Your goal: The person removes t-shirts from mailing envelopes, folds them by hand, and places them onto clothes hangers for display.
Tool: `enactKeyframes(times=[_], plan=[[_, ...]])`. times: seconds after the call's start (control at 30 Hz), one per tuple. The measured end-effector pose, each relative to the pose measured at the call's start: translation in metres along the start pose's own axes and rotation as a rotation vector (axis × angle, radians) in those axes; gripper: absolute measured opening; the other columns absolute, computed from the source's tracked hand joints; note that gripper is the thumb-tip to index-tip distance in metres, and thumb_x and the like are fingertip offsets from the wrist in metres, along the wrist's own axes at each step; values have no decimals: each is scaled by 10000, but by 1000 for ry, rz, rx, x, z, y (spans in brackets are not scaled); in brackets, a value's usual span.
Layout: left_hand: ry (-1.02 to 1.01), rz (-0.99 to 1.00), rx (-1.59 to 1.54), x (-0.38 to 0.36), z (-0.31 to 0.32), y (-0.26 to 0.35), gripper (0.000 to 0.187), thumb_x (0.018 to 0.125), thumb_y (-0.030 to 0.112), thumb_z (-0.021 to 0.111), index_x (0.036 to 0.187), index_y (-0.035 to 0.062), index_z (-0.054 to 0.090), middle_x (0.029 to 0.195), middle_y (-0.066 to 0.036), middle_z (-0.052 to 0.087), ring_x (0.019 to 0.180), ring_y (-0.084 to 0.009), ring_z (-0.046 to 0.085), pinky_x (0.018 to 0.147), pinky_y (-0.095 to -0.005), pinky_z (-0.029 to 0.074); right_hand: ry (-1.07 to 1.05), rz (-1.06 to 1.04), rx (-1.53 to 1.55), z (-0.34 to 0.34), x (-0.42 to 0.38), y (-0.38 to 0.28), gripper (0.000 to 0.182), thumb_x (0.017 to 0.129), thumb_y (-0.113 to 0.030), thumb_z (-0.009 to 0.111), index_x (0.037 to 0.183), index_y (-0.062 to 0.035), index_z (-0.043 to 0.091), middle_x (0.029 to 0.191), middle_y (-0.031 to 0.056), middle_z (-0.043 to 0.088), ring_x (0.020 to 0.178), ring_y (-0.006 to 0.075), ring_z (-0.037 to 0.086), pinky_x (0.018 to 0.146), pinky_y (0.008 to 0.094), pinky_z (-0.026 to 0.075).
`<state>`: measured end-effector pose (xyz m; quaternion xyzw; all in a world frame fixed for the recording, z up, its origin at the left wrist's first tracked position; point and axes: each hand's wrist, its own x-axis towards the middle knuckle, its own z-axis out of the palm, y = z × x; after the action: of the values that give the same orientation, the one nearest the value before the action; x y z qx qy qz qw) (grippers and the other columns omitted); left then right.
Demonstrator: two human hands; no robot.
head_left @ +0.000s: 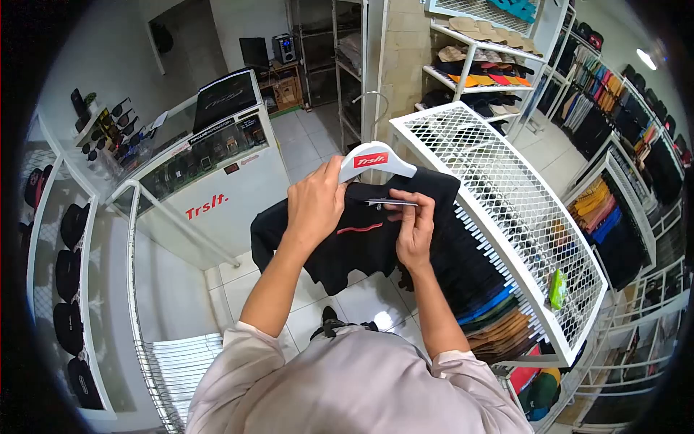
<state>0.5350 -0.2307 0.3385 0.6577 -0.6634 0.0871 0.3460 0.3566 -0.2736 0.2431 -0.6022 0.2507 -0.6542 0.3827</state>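
A black T-shirt (354, 249) with a short red line on its chest hangs on a white hanger (399, 166) with a red label, held up in front of me. My left hand (316, 199) is closed round the hanger's left shoulder and the shirt by the collar. Between the thumb and fingers of my right hand (413, 230) is a thin flat tag (392, 202), seen nearly edge-on in front of the collar. What is printed on the tag cannot be read.
To the right stands a white mesh-topped rack (499, 181) full of hanging clothes, with a green packet (558, 289) on top. A glass display counter (210, 181) is ahead on the left. Caps (69, 271) line the left wall; a cap shelf (481, 69) stands behind.
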Motion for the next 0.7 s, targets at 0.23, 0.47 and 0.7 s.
enactKeyframes(times=[0.23, 0.47, 0.7], plan=[[11, 139, -34, -1, -6, 17, 315, 861, 85, 667, 1159, 61, 565, 956, -177, 691, 893, -401, 675, 710, -492, 519, -286, -218, -1080, -8, 16, -20, 241, 875, -32, 605, 1113, -59, 587, 971, 149, 648, 781, 339, 685, 640, 439, 550], [-71, 207, -101, 2, -4, 25, 296, 853, 84, 667, 1136, 57, 584, 933, -187, 686, 882, -413, 668, 722, -500, 510, 51, -342, -921, -44, -3, -62, 418, 852, -207, 783, 1228, -77, 656, 1108, 118, 664, 881, 313, 681, 753, 395, 552], [-206, 316, -326, 8, 1, 75, 247, 862, 144, 699, 1071, 42, 614, 900, -203, 683, 804, -416, 647, 675, -457, 494, 19, -100, -1178, -165, -21, -100, 341, 795, -272, 797, 1030, -57, 675, 952, 131, 657, 924, 346, 622, 812, 434, 449]])
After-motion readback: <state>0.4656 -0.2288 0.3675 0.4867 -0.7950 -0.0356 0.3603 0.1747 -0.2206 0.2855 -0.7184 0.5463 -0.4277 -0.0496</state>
